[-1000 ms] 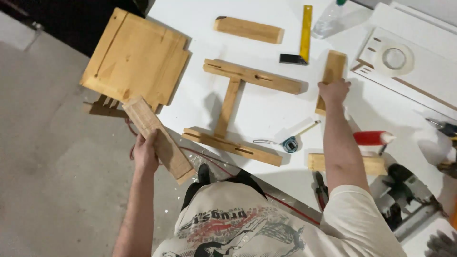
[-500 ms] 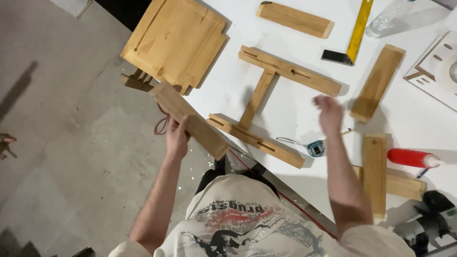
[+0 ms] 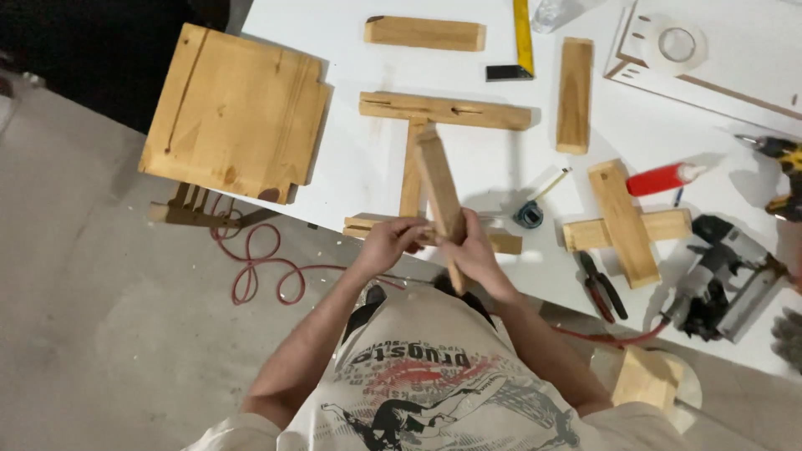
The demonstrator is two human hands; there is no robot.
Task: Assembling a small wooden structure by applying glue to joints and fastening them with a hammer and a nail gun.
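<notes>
Both hands now meet on one wooden block (image 3: 440,188), held upright-tilted above the near edge of the white surface (image 3: 351,179). Half a second ago only the left hand (image 3: 388,245) carried it, out over the floor at the left, while the right hand (image 3: 474,255) was alone over the surface; the block has thus come from the side to the middle, in front of the body. The left hand is closed on the block's lower part from the left, the right hand clamped on it from the right.

Directly beyond lies the H-shaped wooden frame (image 3: 415,159), its near rail just behind the hands. A tape measure (image 3: 528,215) sits just right of them, pliers (image 3: 603,286) further right. At the left a square wooden panel (image 3: 236,113) overhangs the edge, above a red cable (image 3: 259,267) on the floor. Open room lies between frame and panel.
</notes>
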